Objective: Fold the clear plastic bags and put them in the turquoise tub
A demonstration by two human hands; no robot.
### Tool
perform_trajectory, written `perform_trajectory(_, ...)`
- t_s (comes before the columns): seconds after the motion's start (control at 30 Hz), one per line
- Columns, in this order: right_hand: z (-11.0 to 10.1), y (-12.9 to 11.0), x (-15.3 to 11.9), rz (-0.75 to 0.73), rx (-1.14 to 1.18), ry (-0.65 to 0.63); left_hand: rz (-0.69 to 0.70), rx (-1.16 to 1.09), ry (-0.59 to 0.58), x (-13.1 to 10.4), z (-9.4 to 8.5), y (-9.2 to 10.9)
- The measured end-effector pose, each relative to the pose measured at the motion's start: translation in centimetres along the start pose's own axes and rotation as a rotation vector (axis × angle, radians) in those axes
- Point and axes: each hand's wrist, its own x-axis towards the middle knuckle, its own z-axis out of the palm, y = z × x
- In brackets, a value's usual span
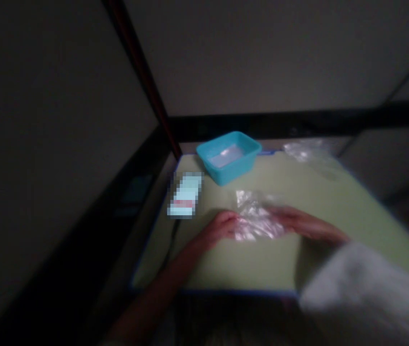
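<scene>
Over the middle of the pale table, a clear, crinkled plastic bag (253,218) is stretched between my two hands. My left hand (225,224) pinches the bag's left edge with fingers closed. On the other side my right hand (289,218) has its fingers at the bag's right part, some of them covered by the shiny film. Blur hides the exact fingertips. Beyond the bag stands a turquoise plastic basin (233,168) with something whitish and glossy lying in it.
A pixelated phone-like bright screen (186,194) lies at the table's left, a dark cable (171,242) running from it. More clear plastic (307,151) rests at the far right. The table (240,269) has a blue edge and meets a wall behind. The room is dim.
</scene>
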Motion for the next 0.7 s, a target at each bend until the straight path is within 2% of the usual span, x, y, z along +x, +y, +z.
perform_trajectory(0.1,0.0,-0.5,-0.6,0.036,0.057,0.090,0.002,-0.036,-0.032,-0.6,0.4,0.7)
perform_trajectory(0.2,-0.3,0.0,-0.8,0.029,0.093,0.182,0.035,-0.045,-0.036,-1.4,0.8,1.3)
perform_trajectory(0.4,-1.5,2.3,-0.9,-0.043,0.004,0.371,0.177,-0.064,0.072,-2.0,1.5,1.2)
perform_trajectory(0.53,-1.0,3.0,-0.7,-0.077,0.003,0.411,0.214,-0.049,0.131,-2.0,1.7,0.7)
perform_trajectory(0.7,0.1,2.8,-0.1,-0.065,0.079,0.399,0.205,-0.063,0.114,-1.8,1.8,0.4)
